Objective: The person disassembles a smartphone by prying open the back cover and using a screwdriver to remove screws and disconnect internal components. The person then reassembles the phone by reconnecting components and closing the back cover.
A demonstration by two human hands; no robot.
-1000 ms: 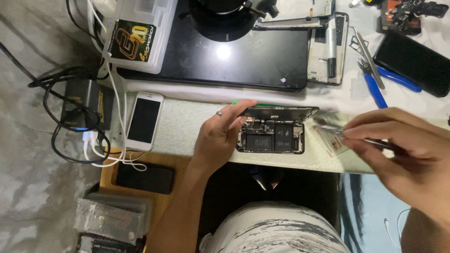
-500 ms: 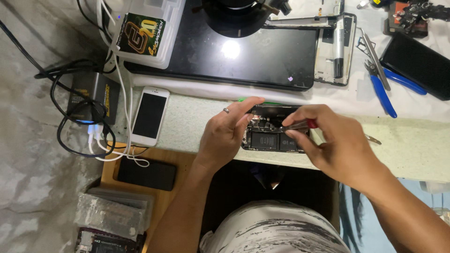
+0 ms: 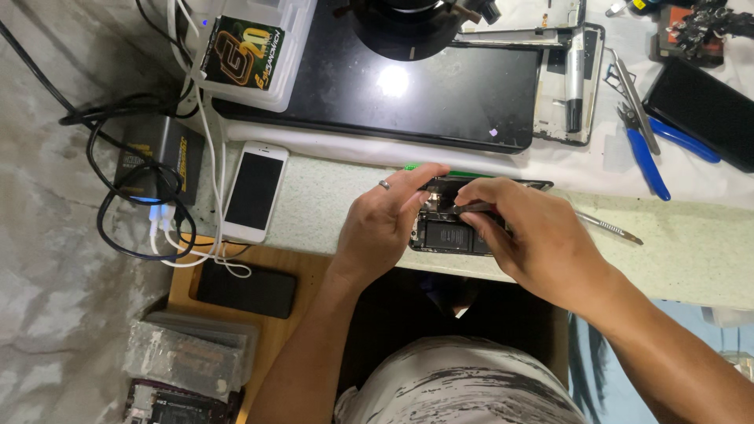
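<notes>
Head view: left of the opened phone (image 3: 452, 234), a white phone (image 3: 253, 191) lies face up. Left hand (image 3: 382, 228) pinches the opened phone's top edge; dark battery and boards show inside. Right hand (image 3: 534, 239) grips thin metal tweezers (image 3: 470, 208) over it.

White phone (image 3: 253, 191) beside cables (image 3: 133, 196); black phone (image 3: 246, 289) below; blue pliers (image 3: 656, 149) and black pad (image 3: 440, 86) further back.
</notes>
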